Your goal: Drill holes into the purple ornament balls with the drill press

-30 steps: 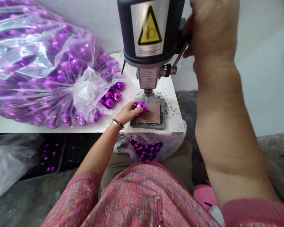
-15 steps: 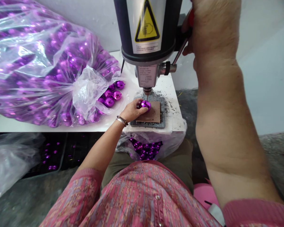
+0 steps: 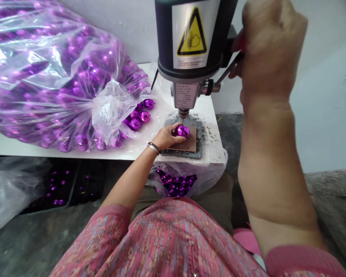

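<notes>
Left fingers point(image 3: 179, 140) pinch purple ball point(image 3: 182, 131); drill bit point(image 3: 182, 122) near their tips, ball contact unclear. Right hand point(image 3: 273, 46) grips lever point(image 3: 227, 71). Seems drilling; calls for steady hold, controlled pull.

A blurred right hand point(image 3: 272, 44) hides most of a red grip point(image 3: 242, 42); the top edge crops the drill press point(image 3: 190, 75), its lower label point(image 3: 185, 96) illegibly small.

On the tabletop point(image 3: 17, 148), a bag point(image 3: 60, 77) lies left of the drill point(image 3: 187, 73), loose balls point(image 3: 145, 116) between. A board point(image 3: 192, 143) rests on the drill's base point(image 3: 199, 134), one ball point(image 3: 183, 132) over it, under the bit point(image 3: 182, 122). Below the front edge, crates point(image 3: 72, 184) stand left of another bag point(image 3: 213, 173).
</notes>
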A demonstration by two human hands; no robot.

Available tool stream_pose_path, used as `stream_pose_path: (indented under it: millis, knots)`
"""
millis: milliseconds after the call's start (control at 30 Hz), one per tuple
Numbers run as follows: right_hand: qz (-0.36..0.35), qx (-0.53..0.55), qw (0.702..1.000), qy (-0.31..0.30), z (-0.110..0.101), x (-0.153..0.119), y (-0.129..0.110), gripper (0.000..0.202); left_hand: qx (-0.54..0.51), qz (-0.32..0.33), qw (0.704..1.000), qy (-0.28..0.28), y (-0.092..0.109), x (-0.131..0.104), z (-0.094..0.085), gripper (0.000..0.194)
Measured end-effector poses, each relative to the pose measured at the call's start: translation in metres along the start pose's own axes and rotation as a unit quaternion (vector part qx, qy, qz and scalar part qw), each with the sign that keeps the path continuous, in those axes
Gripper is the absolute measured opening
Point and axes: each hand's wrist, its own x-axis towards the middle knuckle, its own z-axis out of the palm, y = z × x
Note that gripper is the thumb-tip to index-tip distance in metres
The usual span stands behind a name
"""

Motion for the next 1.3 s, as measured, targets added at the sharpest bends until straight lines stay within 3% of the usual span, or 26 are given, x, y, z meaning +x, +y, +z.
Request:
stream_pose_path:
  millis: [133,333,533,967,1100,1233,1300]
  knots:
    - [-0.014,-0.021,0.999,0.036,-0.001,-0.043,-0.005,0.03,-0.013,0.009,1.0,-0.004,-0.004,0.001,0.001,0.069]
    - [-0.073,-0.069,0.993,0.06,-0.005,-0.09,0.015,0.017,-0.033,0.024,0.999,-0.011,-0.011,0.002,0.002,0.066]
    - [-0.082,-0.09,0.99,0.067,-0.002,-0.102,0.034,0.022,-0.055,0.03,0.998,-0.003,-0.014,0.001,0.005,0.067]
    - [-0.126,-0.094,0.977,0.146,0.013,-0.126,0.064,0.031,-0.063,0.057,0.996,0.002,-0.016,-0.001,0.008,0.054]
    - [-0.12,-0.087,0.975,0.163,0.016,-0.121,0.062,0.037,-0.065,0.047,0.997,0.004,-0.014,-0.001,0.009,0.055]
    - [-0.094,-0.088,0.976,0.175,0.013,-0.081,0.04,0.042,-0.038,0.044,0.998,0.012,-0.014,-0.001,0.008,0.051]
    - [-0.057,-0.07,0.984,0.152,0.011,-0.059,0.029,0.041,-0.038,0.059,0.997,0.008,-0.016,-0.004,0.006,0.053]
